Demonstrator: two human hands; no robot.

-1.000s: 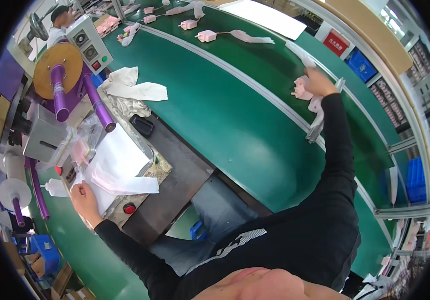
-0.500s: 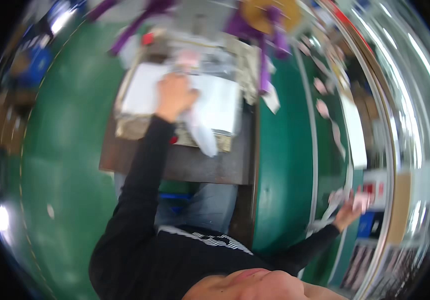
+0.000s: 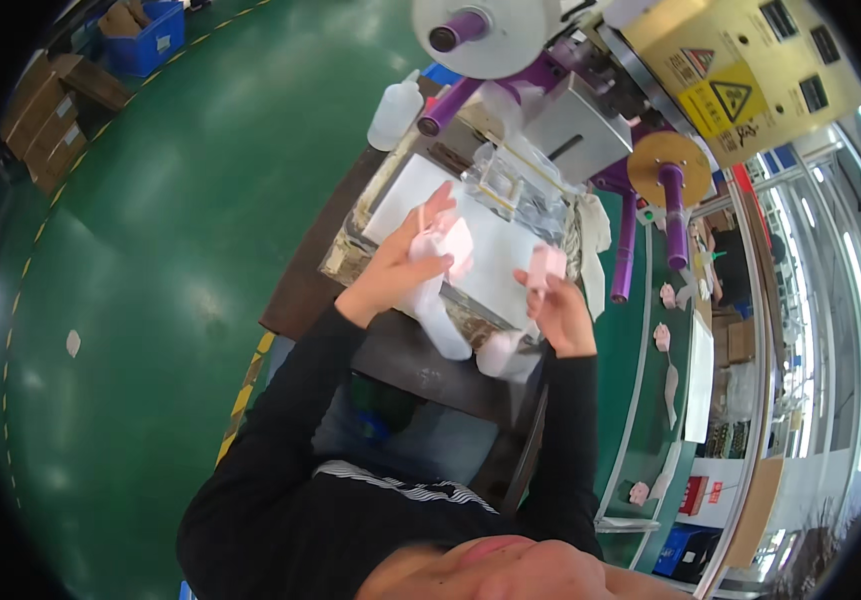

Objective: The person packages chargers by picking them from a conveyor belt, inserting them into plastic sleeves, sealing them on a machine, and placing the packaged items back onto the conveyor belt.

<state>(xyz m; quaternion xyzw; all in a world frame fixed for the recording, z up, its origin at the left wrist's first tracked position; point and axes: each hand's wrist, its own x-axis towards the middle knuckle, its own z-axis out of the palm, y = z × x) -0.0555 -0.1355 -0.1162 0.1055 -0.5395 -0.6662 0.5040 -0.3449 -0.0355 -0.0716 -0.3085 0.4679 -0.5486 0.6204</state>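
My left hand (image 3: 400,265) is over the left part of a pale board (image 3: 498,268) on the bench. Its fingers are closed round a small pale pink piece (image 3: 456,246), from which a whitish band (image 3: 439,325) hangs down past the board's near edge. To the right, my right hand (image 3: 562,315) pinches a second pink, blocky piece (image 3: 547,266) between thumb and fingers. A pale, loose band (image 3: 506,352) hangs below that hand, partly blurred. The two pink pieces are held apart from each other.
Behind the board lies clear plastic film (image 3: 518,190). A white bottle (image 3: 395,113) stands at the bench's far left. A machine with purple rods (image 3: 674,215) and a yellow panel (image 3: 740,85) overhangs the far right. Several banded pink pieces (image 3: 661,338) lie on the green conveyor.
My right hand has come from the conveyor at the far right to the board, carrying a pink piece. My left hand now holds a pink piece above the board. The view has turned.
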